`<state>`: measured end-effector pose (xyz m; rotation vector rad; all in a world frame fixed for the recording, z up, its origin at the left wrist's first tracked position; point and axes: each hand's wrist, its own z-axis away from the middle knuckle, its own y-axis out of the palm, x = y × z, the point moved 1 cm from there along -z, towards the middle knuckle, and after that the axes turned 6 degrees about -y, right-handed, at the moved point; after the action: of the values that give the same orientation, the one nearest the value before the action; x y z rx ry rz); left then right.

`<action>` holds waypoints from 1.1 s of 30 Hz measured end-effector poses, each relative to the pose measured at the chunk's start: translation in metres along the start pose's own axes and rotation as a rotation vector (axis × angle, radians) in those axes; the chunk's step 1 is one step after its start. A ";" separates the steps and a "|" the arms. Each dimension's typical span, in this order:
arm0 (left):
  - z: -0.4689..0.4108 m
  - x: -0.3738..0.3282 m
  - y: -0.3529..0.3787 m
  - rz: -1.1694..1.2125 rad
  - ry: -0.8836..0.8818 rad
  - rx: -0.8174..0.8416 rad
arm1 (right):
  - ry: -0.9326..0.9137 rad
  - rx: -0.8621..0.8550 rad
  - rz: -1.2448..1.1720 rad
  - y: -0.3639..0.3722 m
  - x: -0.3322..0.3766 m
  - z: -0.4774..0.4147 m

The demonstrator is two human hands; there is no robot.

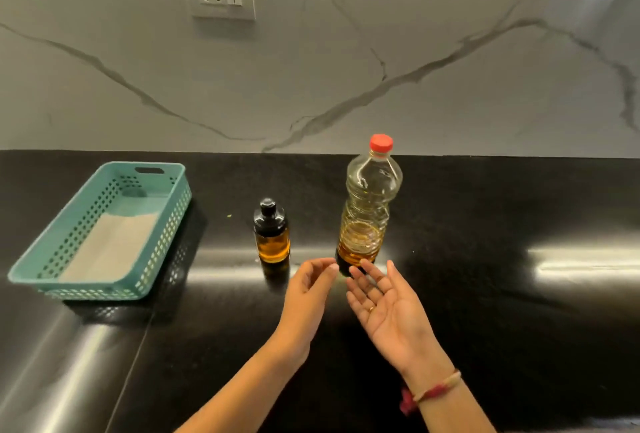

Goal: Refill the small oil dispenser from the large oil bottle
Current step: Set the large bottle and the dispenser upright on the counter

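Both hands empty, fingers loose: left hand point(306, 288), right hand point(388, 308), near base of big oil bottle point(369, 210). Red cap point(381, 143) on. Small oil dispenser point(271, 231) just beside, w/ lid on. Risk: bottle slippery, could tip, spill oil on black surface point(485, 294).
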<state>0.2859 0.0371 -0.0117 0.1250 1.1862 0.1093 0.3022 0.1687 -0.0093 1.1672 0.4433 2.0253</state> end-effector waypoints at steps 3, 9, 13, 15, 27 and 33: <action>-0.024 -0.008 -0.004 -0.049 0.051 0.016 | -0.145 -0.063 0.074 0.010 0.004 -0.014; -0.056 -0.007 -0.001 -0.245 0.085 0.036 | -0.457 -0.088 0.411 0.016 0.019 -0.030; -0.072 0.001 0.005 -0.358 0.135 0.007 | -0.653 -0.107 0.682 0.009 0.026 -0.046; -0.079 0.004 0.007 -0.395 0.172 -0.009 | -0.714 -0.103 0.778 0.007 0.031 -0.057; -0.111 0.000 0.033 -0.525 0.319 0.118 | -0.668 0.192 0.938 0.001 0.040 -0.109; -0.121 0.005 0.038 -0.475 0.336 0.069 | -0.726 0.179 0.941 0.004 0.038 -0.117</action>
<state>0.1748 0.0804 -0.0550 -0.1216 1.5247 -0.3406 0.1894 0.2021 -0.0453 2.4005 -0.3803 2.0597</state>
